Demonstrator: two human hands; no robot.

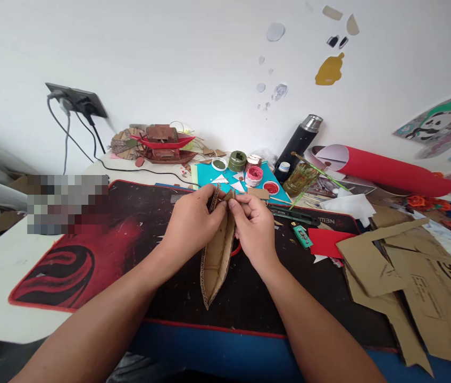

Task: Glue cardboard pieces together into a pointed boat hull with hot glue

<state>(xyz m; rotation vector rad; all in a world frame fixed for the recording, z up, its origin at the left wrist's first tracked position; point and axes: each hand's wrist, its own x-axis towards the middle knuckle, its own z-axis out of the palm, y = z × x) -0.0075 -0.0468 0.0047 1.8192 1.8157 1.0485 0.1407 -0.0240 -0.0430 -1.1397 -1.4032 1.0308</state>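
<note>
A small cardboard boat hull (pixel 214 260), pointed at its near end, is held above the dark desk mat (pixel 161 298). My left hand (pixel 195 218) pinches its far left wall between thumb and fingers. On the opposite side, my right hand (pixel 254 221) grips the far right edge, thumb and fingertips pressed together. Both thumbs nearly meet at the hull's far end, which the fingers partly hide. Part of a red ring-shaped handle (pixel 236 248) shows behind the hull, near my right hand.
Painted model boats (pixel 165 141) stand at the back left. Open paint jars (pixel 254 175) sit on blue paper. A black thermos (pixel 299 141) and a glass jar of brushes (pixel 299 178) stand behind. Cardboard sheets (pixel 428 298) cover the right side. A green box cutter (pixel 295 214) lies on the mat.
</note>
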